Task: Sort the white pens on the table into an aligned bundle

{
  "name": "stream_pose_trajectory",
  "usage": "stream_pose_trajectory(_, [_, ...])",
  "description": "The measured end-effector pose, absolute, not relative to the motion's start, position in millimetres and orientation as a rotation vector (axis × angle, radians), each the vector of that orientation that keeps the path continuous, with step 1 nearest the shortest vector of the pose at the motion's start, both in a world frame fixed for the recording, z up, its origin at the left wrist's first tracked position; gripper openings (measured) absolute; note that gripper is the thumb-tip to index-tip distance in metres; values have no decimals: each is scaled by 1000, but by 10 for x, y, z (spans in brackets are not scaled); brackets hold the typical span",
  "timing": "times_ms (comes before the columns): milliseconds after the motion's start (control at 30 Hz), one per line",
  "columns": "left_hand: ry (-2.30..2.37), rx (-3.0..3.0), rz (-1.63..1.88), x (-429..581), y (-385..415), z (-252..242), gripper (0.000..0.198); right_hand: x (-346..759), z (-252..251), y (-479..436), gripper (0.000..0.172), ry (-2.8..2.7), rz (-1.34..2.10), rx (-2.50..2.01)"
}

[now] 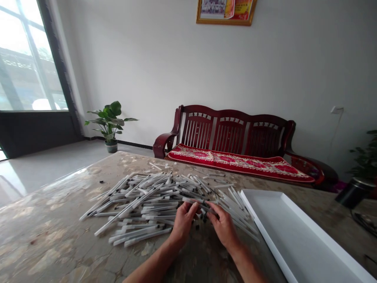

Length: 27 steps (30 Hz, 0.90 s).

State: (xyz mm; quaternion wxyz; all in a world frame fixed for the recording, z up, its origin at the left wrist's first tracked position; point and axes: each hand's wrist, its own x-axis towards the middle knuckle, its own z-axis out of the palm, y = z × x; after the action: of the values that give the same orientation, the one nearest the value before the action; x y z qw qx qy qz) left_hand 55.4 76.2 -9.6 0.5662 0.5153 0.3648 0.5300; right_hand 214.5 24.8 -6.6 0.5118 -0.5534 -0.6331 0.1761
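In front of me lies a big loose pile of white translucent pens point(159, 210), many with black ends. My left hand point(183, 220) is closed, thumb and fingers pinching one white pen point(189, 200) near the front of the pile. That pen reaches across to my right hand point(222, 224), whose fingers are closed around its darker end. The fingers partly hide the end, so its exact shape does not show. Small black pieces point(197, 226) lie on the table just under my hands.
A shallow white tray point(266, 245) stands right of the pens on the patterned table point(59, 236). A black cylindrical container point(355, 192) and cables are at the far right. Behind the table is a dark red wooden bench point(229, 133), with a potted plant point(110, 122) to the left.
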Motion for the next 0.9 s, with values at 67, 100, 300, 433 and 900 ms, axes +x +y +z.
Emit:
stream_pose_trajectory(67, [807,1018,1235,561,749,-53,50,2165,-52,243,42,-1379,511,-1375])
stream_pose_trajectory(100, [790,949,1228,556,743,-29,51,2179,-49,244,48,-1320,556,-1393])
stream_pose_trajectory(300, [735,759,1178,537,726,44,52,2215,-105,253,57,-1203,674,-1437])
stream_pose_trajectory(433, [746,687,1212,558,709,40,50,2177,-139,262,55,-1219,598,-1434])
stream_pose_trajectory(900, [761,608,1223,546,718,62,49,2098,-77,273,52,-1134,672,-1424])
